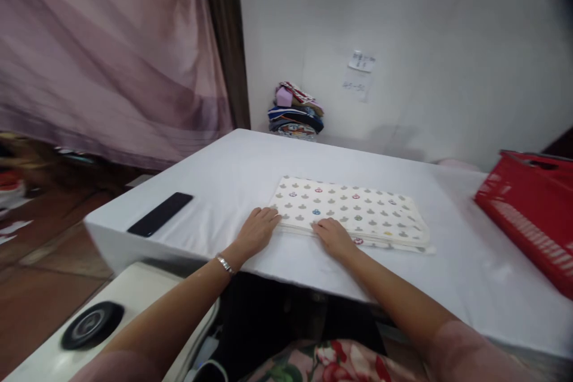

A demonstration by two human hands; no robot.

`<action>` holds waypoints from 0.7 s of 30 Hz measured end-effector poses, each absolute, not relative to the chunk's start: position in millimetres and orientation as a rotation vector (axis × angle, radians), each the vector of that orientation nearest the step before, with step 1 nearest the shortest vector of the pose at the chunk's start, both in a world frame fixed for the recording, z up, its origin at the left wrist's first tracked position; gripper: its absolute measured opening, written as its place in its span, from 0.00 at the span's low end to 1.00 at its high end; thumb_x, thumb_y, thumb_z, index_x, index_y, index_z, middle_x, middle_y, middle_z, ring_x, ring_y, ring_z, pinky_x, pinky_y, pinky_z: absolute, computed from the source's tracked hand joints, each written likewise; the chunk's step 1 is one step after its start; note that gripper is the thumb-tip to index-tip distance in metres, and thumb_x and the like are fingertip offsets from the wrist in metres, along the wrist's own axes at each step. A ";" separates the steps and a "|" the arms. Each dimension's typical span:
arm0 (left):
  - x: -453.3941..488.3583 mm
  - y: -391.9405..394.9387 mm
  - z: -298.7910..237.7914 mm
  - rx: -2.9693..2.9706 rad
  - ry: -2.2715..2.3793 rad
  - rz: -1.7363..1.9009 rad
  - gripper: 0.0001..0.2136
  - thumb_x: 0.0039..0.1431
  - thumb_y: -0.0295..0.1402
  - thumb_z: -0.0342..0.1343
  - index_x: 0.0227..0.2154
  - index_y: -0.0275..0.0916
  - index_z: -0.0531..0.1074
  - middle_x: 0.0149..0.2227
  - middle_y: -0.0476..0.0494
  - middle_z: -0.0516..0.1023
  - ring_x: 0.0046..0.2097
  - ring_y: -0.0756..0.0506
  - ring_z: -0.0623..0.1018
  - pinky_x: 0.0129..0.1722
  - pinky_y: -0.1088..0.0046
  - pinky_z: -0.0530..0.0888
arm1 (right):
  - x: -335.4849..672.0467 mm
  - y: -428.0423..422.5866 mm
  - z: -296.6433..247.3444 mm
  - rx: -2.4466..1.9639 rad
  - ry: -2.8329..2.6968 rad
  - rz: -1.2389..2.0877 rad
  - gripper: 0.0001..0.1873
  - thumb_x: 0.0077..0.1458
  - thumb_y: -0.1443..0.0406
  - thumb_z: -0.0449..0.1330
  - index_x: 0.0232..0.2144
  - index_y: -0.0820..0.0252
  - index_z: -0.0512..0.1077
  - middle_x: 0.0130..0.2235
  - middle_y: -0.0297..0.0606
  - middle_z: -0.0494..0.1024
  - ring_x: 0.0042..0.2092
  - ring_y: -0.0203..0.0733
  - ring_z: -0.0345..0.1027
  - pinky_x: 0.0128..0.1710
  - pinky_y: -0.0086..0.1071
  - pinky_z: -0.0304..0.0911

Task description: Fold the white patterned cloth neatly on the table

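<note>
Cloth (344,206), folded into a flat oblong, lies on the white table (250,158) in front of the person, its pale face printed with rows of grey motifs and a few coloured ones. The left hand (257,231), a bracelet (225,264) at its wrist, touches the near left corner, fingers close together; the right hand (336,239) touches the near edge, fingers bent. Whether either pinches the cloth, one cannot tell. A phone (161,215) lies near the table's left edge, well apart from the cloth. At the right stands a red basket (530,215); beyond the far edge, clothes (295,112) are piled against the wall (425,59).
</note>
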State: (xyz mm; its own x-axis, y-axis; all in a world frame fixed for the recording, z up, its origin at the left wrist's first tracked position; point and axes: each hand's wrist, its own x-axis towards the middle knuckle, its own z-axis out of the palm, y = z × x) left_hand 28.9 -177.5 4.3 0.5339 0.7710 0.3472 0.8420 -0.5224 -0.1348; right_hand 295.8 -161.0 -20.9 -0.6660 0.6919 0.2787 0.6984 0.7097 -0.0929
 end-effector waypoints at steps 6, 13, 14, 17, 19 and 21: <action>29.2 -163.6 5.0 -2.547 -1.304 -0.473 0.16 0.54 0.21 0.44 0.39 0.39 0.74 0.38 0.40 0.76 0.42 0.41 0.73 0.43 0.62 0.65 | 295.6 -156.5 -21.5 -1.103 -2.606 -0.087 0.18 0.59 0.70 0.47 0.49 0.62 0.67 0.44 0.42 0.72 0.42 0.43 0.60 0.43 0.34 0.56; 15.4 -157.9 -10.3 -2.506 -1.335 -0.425 0.18 0.55 0.24 0.41 0.40 0.38 0.75 0.42 0.39 0.77 0.44 0.41 0.74 0.44 0.63 0.66 | 295.5 -157.2 -21.0 -1.104 -2.583 -0.091 0.17 0.56 0.72 0.50 0.48 0.61 0.67 0.44 0.40 0.72 0.42 0.42 0.60 0.42 0.34 0.56; 14.0 -158.0 -12.3 -2.500 -1.330 -0.428 0.18 0.55 0.25 0.41 0.40 0.37 0.75 0.42 0.39 0.77 0.44 0.41 0.74 0.44 0.63 0.67 | 298.5 -157.7 -20.7 -1.081 -2.587 -0.080 0.17 0.56 0.72 0.51 0.48 0.61 0.67 0.44 0.40 0.72 0.43 0.42 0.61 0.43 0.34 0.57; 9.7 -157.2 -17.0 -2.491 -1.300 -0.452 0.18 0.55 0.26 0.41 0.41 0.38 0.75 0.42 0.40 0.77 0.44 0.41 0.74 0.44 0.63 0.67 | 321.0 -160.2 -21.1 -1.047 -2.565 -0.056 0.16 0.57 0.71 0.50 0.47 0.60 0.67 0.45 0.40 0.72 0.45 0.41 0.62 0.45 0.33 0.57; 7.3 -155.9 -20.0 -2.479 -1.284 -0.473 0.18 0.56 0.27 0.41 0.41 0.38 0.75 0.42 0.40 0.77 0.44 0.41 0.74 0.44 0.63 0.68 | 349.1 -164.0 -23.1 -1.102 -2.495 -0.059 0.14 0.58 0.69 0.50 0.46 0.59 0.67 0.45 0.41 0.73 0.45 0.41 0.63 0.46 0.34 0.58; 5.8 -154.4 -23.1 -2.456 -1.267 -0.489 0.18 0.58 0.29 0.40 0.42 0.37 0.75 0.42 0.39 0.77 0.44 0.41 0.74 0.44 0.63 0.68 | 386.5 -171.0 -25.7 -1.188 -2.402 -0.070 0.13 0.59 0.67 0.50 0.46 0.59 0.68 0.45 0.42 0.73 0.46 0.41 0.63 0.46 0.35 0.59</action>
State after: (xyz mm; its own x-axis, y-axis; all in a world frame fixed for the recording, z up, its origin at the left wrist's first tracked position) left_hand 5.8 -154.4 -23.1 0.5444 0.7110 0.4451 0.8257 -0.5479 -0.1346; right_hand 386.5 -171.0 -25.7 -0.5237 0.7410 0.4204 0.7641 0.6267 -0.1527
